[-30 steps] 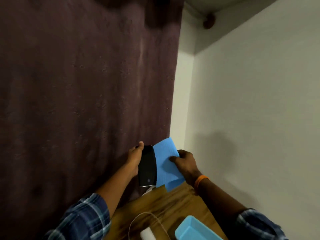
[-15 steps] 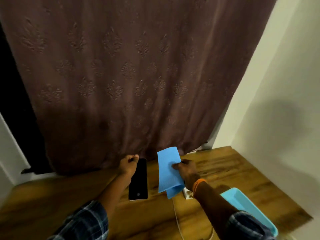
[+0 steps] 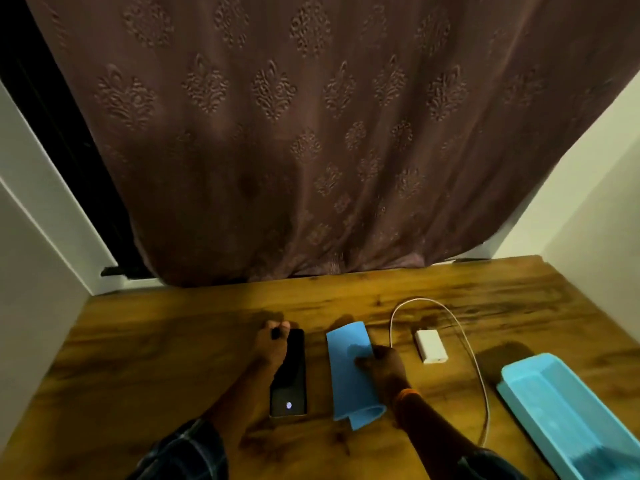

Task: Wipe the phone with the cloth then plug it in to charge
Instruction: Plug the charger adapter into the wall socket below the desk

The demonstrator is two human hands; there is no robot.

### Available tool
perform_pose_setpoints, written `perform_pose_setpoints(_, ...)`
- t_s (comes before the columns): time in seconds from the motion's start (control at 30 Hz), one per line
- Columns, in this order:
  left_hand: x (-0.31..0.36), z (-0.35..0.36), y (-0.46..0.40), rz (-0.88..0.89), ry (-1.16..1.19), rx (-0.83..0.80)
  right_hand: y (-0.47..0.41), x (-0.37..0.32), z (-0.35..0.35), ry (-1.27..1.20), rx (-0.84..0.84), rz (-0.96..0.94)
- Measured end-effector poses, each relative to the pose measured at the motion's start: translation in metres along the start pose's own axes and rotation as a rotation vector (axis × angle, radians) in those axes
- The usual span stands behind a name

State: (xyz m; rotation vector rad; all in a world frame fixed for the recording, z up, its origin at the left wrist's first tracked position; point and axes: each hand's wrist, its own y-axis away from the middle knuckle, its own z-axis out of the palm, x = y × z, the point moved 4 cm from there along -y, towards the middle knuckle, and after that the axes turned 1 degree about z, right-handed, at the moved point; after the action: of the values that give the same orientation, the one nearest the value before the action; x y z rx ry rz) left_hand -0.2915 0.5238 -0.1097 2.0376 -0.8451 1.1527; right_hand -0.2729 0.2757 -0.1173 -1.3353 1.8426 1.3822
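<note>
While the left hand grips the phone near the table's front edge, right-hand fingers pinch the cloth, apparently lifted; steady the phone, wipe lengthwise.

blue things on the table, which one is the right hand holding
The flat blue cloth, pinched by the right hand. The blue tray sits untouched at the far right.
</note>
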Motion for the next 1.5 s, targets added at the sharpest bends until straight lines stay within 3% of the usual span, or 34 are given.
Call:
perform_pose_setpoints(0.27,-0.017,-0.012,0.013,0.127,-0.113,-0.073,0.006,0.021,-0.012,0.457,0.044,-0.154)
perform_pose_setpoints(0.33,-0.023,-0.014,0.013,0.127,-0.298,-0.088,0.007,0.021,-0.011,0.501,0.058,-0.167)
perform_pose_setpoints(0.47,-0.029,-0.017,0.01,0.153,-0.62,-0.065,0.008,0.021,-0.011,0.516,0.072,-0.201)
perform_pose_setpoints(0.67,-0.01,0.005,0.01,0.273,-0.71,-0.06,0.012,0.027,-0.05,0.394,0.106,-0.169)
perform_pose_setpoints(0.83,0.045,0.064,0.035,0.587,-0.869,-0.188,0.014,0.034,-0.122,0.546,0.213,-0.134)
perform_pose_setpoints(1.0,0.095,0.145,0.088,0.781,-0.657,-0.603,0.039,0.046,-0.186,0.681,0.249,-0.075)
perform_pose_setpoints(1.13,0.121,0.197,0.131,0.937,-0.648,-0.788,0.063,0.074,-0.216,0.6,0.312,0.006)
perform_pose_setpoints(1.33,0.113,0.252,0.157,1.037,-0.779,-0.882,0.088,0.112,-0.224,0.565,0.285,0.018)
perform_pose_setpoints(1.5,0.096,0.27,0.151,1.115,-0.952,-0.831,0.093,0.124,-0.206,0.663,0.141,-0.065)
